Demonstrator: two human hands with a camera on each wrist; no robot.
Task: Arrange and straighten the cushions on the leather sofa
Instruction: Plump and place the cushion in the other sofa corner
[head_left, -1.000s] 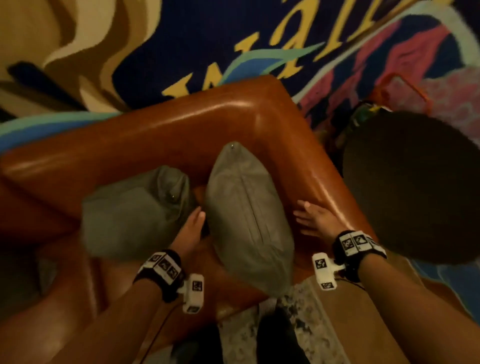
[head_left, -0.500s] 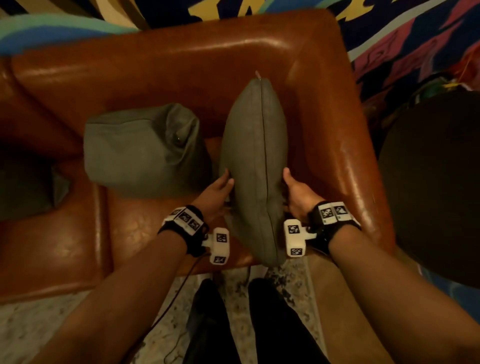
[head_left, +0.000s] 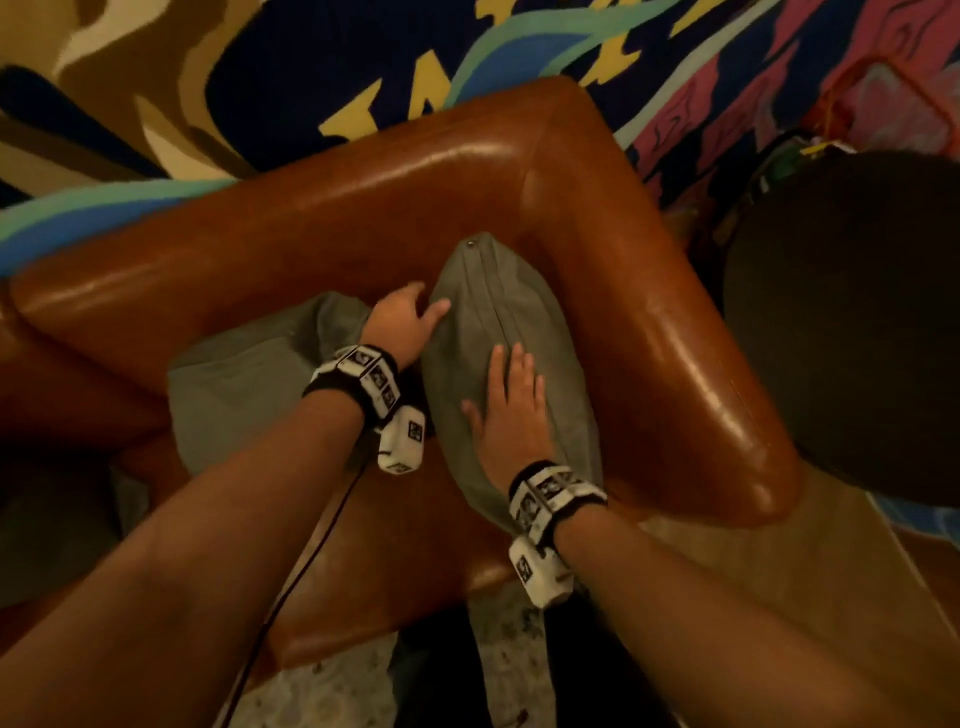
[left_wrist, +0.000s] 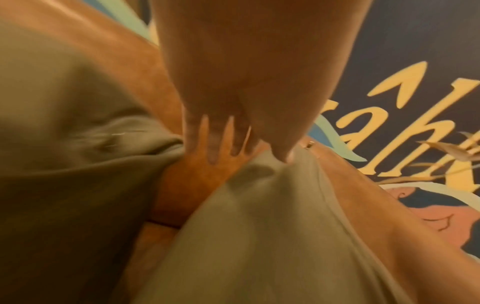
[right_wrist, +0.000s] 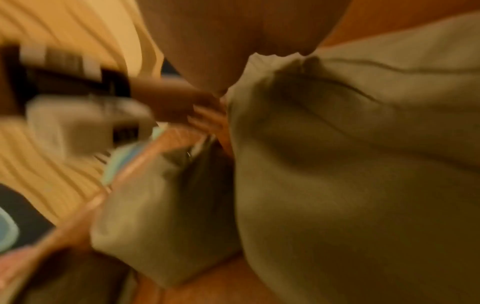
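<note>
The brown leather sofa (head_left: 332, 208) holds two grey-green cushions. The right cushion (head_left: 545, 332) stands on edge in the corner, leaning against the right armrest (head_left: 691, 374). My right hand (head_left: 511, 400) lies flat on its upper side, fingers straight. My left hand (head_left: 413, 319) touches its left face near the top, thumb against the fabric. In the left wrist view the straight fingers (left_wrist: 215, 142) reach into the gap between the left cushion (left_wrist: 64, 144) and the right cushion (left_wrist: 272, 226). The left cushion (head_left: 244, 374) slumps against the backrest. The right wrist view is blurred and shows the right cushion (right_wrist: 350, 164).
A dark round table (head_left: 857, 338) stands close to the right armrest. A colourful painted wall (head_left: 363, 62) runs behind the sofa. My dark-clad legs (head_left: 441, 670) stand on patterned floor (head_left: 322, 691) at the seat's front edge. A cable hangs from my left wrist.
Both hands held the right cushion by its sides at the seat's front. The cushion now sits further back against the armrest; my right hand lies flat on it, and my left hand moved up its left face.
</note>
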